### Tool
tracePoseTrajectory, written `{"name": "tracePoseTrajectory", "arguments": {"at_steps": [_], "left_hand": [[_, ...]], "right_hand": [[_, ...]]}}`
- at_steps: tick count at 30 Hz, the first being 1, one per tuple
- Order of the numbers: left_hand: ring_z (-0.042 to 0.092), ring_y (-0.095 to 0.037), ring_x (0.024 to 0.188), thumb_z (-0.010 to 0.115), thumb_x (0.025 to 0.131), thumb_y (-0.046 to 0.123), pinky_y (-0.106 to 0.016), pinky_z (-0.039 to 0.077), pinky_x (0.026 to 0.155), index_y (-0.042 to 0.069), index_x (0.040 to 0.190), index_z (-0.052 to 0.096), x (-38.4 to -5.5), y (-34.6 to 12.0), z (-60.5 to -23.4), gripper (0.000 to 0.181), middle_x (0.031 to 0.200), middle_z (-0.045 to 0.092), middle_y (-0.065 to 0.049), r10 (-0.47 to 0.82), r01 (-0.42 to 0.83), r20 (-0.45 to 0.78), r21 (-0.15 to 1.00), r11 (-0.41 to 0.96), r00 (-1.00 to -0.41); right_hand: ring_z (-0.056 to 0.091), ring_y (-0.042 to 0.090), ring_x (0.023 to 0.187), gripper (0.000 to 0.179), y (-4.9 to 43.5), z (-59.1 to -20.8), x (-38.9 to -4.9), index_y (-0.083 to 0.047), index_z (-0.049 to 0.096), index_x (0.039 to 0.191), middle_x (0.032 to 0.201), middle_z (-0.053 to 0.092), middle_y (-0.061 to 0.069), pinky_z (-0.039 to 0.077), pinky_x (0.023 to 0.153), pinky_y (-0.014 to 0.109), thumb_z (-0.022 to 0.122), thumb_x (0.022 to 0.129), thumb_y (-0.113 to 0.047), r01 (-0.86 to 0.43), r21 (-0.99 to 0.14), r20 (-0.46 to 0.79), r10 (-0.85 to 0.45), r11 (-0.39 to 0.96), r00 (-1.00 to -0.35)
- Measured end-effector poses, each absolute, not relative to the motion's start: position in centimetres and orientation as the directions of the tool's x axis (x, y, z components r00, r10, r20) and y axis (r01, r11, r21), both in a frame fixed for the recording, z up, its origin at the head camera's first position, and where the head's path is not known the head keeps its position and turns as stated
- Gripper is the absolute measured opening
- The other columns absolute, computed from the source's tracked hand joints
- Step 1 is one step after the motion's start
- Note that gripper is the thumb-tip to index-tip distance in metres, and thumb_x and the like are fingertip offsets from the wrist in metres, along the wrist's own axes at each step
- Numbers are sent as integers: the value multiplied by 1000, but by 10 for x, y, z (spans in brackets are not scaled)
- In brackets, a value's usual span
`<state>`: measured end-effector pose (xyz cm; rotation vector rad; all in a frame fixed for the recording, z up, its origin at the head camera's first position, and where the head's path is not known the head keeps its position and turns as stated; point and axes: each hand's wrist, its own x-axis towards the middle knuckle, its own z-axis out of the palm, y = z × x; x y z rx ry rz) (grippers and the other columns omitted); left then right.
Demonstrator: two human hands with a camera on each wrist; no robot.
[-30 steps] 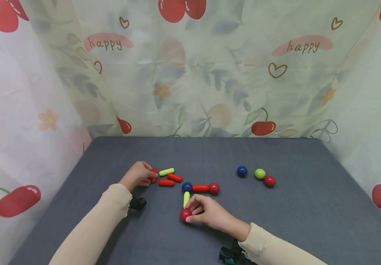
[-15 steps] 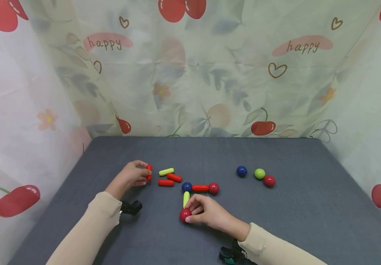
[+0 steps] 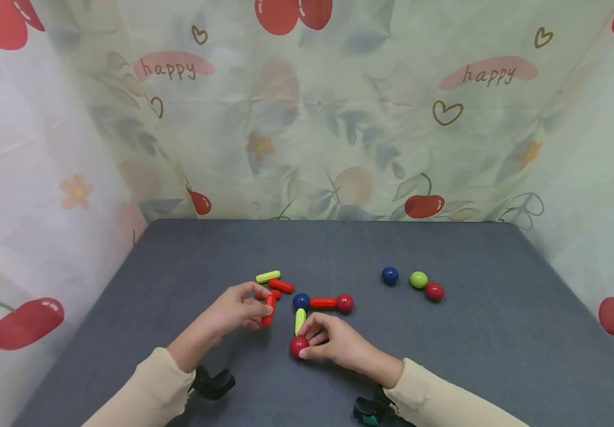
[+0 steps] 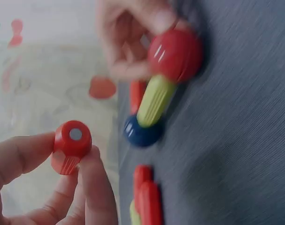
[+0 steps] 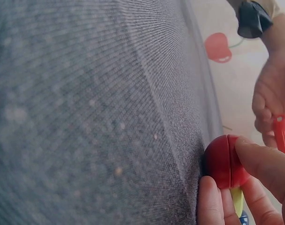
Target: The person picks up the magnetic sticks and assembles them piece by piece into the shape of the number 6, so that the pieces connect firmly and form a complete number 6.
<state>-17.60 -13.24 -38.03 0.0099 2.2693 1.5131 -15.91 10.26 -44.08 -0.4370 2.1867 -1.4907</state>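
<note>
Since the earlier frames, the left hand has swung in from beside the loose rods towards the joined pieces, bringing its red rod along. I see thumb and fingers pinching that rod — near the near red ball, touching nothing joined. The right hand hasn't shifted; its thumb and fingers grip the near red ball, at the close end of the yellow rod.

By my reading, the build is partway: the yellow rod meets the blue ball, and a joined red rod runs from there to the far red ball, making a corner. The held rod isn't attached. Unused, as I judge it — a loose yellow rod, two loose red rods, and loose blue, green and red balls.
</note>
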Motion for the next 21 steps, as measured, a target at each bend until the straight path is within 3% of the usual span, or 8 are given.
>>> {"name": "tracePoseTrajectory", "arguments": {"at_steps": [13,21], "left_hand": [[61,-10,66,67,87,5,-29,58,66,-1,106,58,-131,-113,-405,22,80,64,-5,440,-360,-542,827,433,-716],[61,-9,62,72,85,8,-26,58,64,2,99,61,-121,-101,-420,19,78,65,-4,419,-372,-574,800,471,-703]], "right_hand": [[60,14,83,29,103,-440,-159,-8,62,105,94,61,3,53,75,24,78,82,-12,-10,-931,-190,-507,365,-840],[61,14,83,28,103,-439,-158,-7,62,105,94,61,4,54,75,25,78,82,-10,-9,-934,-186,-506,358,-842]]}}
